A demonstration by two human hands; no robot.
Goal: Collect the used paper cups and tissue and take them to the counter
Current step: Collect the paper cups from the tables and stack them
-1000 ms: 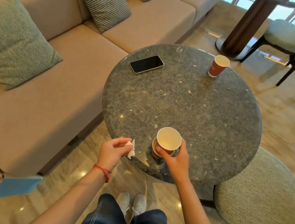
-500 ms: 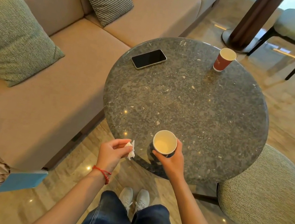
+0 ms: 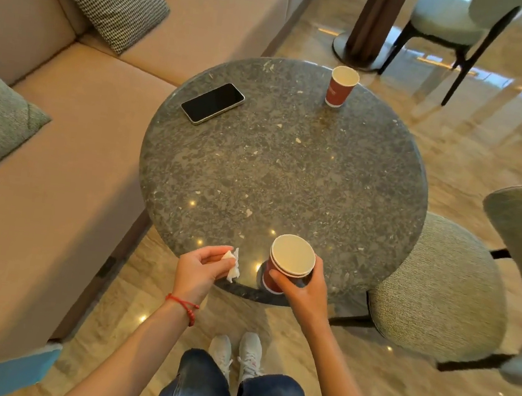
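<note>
while two nested cups (image 3: 287, 268) are gripped by the right hand (image 3: 302, 290) at the table's (image 3: 288, 175) near edge and the tissue (image 3: 233, 262) is pinched by the left hand (image 3: 200, 267), a third cup (image 3: 341, 87) at the far edge is left uncollected; no counter is seen.

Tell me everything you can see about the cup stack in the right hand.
The cup stack looks like two nested red paper cups: doubled pale rims, cream inside. It stands upright near the near edge of the round stone table; whether it touches the top is unclear. The right hand grips its side.
</note>
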